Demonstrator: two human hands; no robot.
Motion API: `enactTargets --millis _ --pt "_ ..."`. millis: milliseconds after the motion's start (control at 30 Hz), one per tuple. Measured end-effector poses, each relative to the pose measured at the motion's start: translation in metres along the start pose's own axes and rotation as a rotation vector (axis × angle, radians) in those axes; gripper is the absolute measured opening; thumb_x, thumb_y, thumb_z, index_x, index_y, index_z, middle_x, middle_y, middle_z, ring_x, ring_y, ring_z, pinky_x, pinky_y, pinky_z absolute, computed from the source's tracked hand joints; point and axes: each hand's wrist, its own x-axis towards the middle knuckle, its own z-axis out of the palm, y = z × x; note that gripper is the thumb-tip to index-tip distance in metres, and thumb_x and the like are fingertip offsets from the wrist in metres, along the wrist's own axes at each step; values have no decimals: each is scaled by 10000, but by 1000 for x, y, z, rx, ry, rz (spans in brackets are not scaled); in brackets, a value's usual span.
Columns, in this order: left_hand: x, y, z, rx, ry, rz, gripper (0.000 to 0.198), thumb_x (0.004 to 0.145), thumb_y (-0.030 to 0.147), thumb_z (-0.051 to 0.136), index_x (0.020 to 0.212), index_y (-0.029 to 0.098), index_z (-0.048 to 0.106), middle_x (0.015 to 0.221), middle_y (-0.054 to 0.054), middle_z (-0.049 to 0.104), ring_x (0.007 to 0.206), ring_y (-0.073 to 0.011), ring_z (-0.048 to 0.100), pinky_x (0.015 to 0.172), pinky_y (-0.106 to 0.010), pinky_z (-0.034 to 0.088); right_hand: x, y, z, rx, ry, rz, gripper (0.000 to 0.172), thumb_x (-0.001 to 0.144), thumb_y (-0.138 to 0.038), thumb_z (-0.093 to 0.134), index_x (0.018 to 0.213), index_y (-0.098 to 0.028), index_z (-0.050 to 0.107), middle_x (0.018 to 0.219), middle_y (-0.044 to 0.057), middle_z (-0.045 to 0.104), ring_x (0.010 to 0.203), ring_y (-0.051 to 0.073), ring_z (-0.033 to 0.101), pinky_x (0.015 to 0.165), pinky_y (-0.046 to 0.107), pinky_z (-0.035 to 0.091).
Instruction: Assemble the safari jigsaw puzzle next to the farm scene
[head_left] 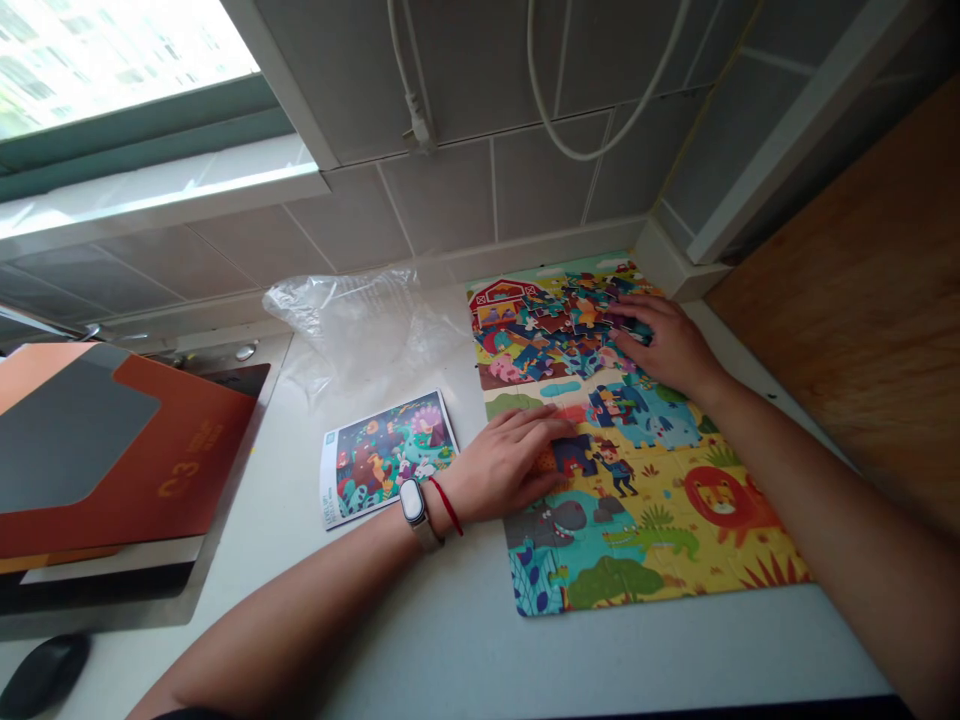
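A colourful jigsaw puzzle (645, 520) of cartoon animals lies flat on the white counter (390, 620). Its lower part is joined, showing a lion, a crocodile and a hippo. A heap of loose puzzle pieces (559, 325) covers its far end. My right hand (664, 345) presses on the heap's right side, its fingertips over a dark puzzle piece (631, 328). My left hand (510, 465) lies flat across the puzzle's left edge, its fingertips on the joined pieces. To its left lies a small picture card (388, 458) showing animals.
A crumpled clear plastic bag (352, 330) lies against the tiled wall behind the card. An orange and grey folder (127, 450) and a black computer mouse (41, 675) sit at the left. A wooden panel (847, 300) stands at the right, and white cables hang on the wall.
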Motion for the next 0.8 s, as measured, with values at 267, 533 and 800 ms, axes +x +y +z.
enactTargets --millis 267,533,800 --pt "0 0 0 -1 8 14 522 1062 404 580 1525 230 413 1511 -145 591 1477 -284 493 1191 -489 449 0 -3 -1 2 -10 22 352 905 -372 693 1239 -295 775 1354 100 697 1299 364 633 1176 611 456" --pt "-1 -2 1 -8 13 18 554 1049 384 600 1540 231 393 1518 -149 584 1469 -295 497 1175 -508 469 -1 -4 -2 -18 -31 39 358 920 -357 676 1260 -286 761 1372 105 690 1312 343 622 1175 588 457" --pt "-1 -2 2 -19 14 18 563 1049 370 600 1551 234 382 1512 -145 590 1479 -304 489 1186 -521 461 -1 -3 -1 -17 -27 42 358 917 -353 682 1261 -291 762 1374 101 688 1316 342 619 1179 587 453"
